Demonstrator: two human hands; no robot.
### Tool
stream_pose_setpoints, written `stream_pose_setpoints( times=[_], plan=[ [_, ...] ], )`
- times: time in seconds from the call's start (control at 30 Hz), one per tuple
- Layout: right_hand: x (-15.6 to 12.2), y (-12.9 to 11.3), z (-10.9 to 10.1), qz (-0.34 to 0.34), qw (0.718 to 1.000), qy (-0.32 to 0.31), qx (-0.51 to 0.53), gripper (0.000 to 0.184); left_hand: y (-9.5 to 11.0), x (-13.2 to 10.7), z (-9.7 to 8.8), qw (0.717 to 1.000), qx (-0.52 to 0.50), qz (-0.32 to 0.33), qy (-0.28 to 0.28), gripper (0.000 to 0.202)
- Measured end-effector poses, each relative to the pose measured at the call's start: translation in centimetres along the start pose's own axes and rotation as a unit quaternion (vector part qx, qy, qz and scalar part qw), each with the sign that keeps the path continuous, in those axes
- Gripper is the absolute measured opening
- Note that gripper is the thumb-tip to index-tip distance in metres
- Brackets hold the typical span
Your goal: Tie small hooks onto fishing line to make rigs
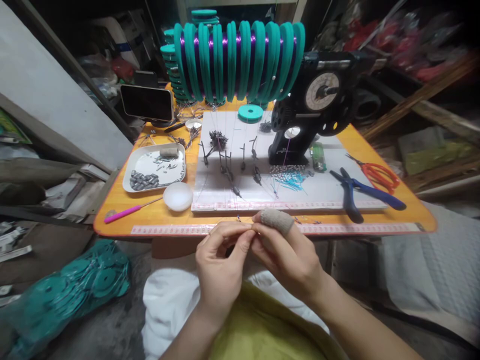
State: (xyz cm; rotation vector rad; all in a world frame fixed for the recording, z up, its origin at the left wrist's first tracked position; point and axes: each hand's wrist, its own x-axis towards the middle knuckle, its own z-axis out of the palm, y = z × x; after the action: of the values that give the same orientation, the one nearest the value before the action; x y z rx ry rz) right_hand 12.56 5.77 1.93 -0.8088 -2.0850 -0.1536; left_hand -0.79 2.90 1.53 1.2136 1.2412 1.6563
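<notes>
At the table's front edge, my left hand (225,255) and my right hand (287,250) meet fingertip to fingertip. Both are closed in a pinch; whatever lies between the fingertips is too fine to make out. A grey cloth sleeve (276,220) wraps a finger of my right hand. Just beyond them is a white board (258,195) with a ruler strip along its front. Dark weighted rigs (257,175) on thin lines hang or lie over it, below a row of teal foam spools (243,62) wound with purple line. Blue threads with small beads (290,180) lie on the board's right part.
Blue-handled pliers (352,192) and orange-handled cutters (378,172) lie at right, near a black winding machine (318,100). At left are a white tray (129,170) of grey weights, a small white bowl (178,196), a pink-handled tool (123,214) and a phone (147,103).
</notes>
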Motion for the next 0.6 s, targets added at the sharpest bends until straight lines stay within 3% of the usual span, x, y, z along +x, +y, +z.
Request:
stream_pose_setpoints(
  times=[0.2, 0.27, 0.33, 0.4, 0.5, 0.6],
  plan=[
    [0.5, 0.0, -0.9, 0.055, 0.998, 0.006, 0.027, 0.019, 1.0, 0.2, -1.3, 0.996, 0.063, 0.028, 0.059, 0.002],
    [0.7, 0.1, -1.0, 0.045, 0.999, 0.004, 0.019, 0.02, 1.3, 0.2, -2.2, 0.986, 0.12, 0.081, 0.078, 0.005],
    [0.7, 0.2, -1.1, 0.029, 1.0, 0.0, 0.008, 0.02, 1.6, 0.0, -3.0, 0.957, 0.2, 0.196, 0.077, 0.018],
    [0.6, 0.2, -1.1, 0.017, 1.0, -0.005, 0.0, 0.02, 1.7, -0.2, -3.6, 0.913, 0.272, 0.301, 0.036, 0.029],
    [0.4, 0.1, -1.0, 0.01, 1.0, -0.007, -0.004, 0.023, 1.7, 0.1, -4.0, 0.87, 0.356, 0.339, -0.038, 0.032],
    [0.3, 0.3, -1.0, -0.001, 1.0, -0.01, -0.005, 0.022, 1.6, 0.9, -4.0, 0.841, 0.419, 0.34, -0.046, 0.023]
  ],
)
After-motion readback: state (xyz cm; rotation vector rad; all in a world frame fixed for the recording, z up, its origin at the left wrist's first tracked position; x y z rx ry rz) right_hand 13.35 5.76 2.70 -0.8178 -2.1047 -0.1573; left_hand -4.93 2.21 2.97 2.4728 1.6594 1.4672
